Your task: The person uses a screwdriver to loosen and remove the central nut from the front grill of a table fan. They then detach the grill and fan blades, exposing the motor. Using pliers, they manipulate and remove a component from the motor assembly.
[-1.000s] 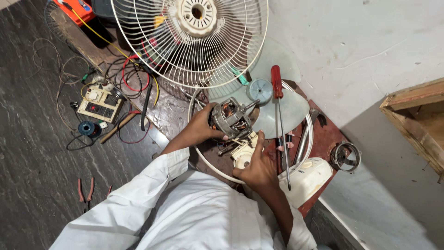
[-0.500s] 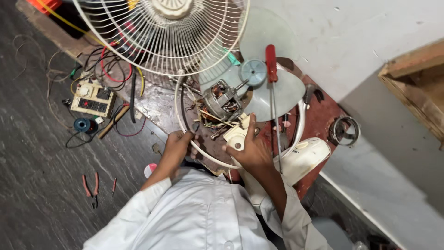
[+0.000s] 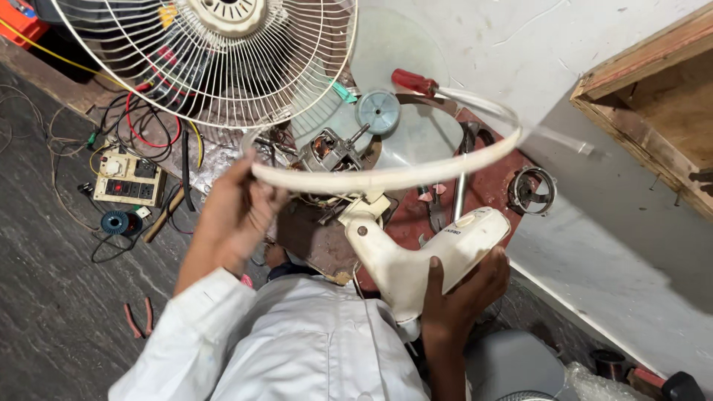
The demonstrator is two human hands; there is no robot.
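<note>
Lifted since half a second ago, the cream plastic fan body (image 3: 416, 256) now hangs above the cluttered red workboard (image 3: 486, 186) instead of resting on it. At left, the left hand (image 3: 238, 212) curls its fingers around the thin white ring of the fan guard (image 3: 386, 177), below the white wire fan grille (image 3: 208, 59). Further right, past the exposed copper-wound motor (image 3: 330, 152) and red-handled screwdriver (image 3: 416, 82), the right hand (image 3: 464, 297) grips the fan body's rounded base from beneath.

Glossy plastic fan housing (image 3: 416, 260) (wire-metal guard (image 3: 215, 67))
</note>
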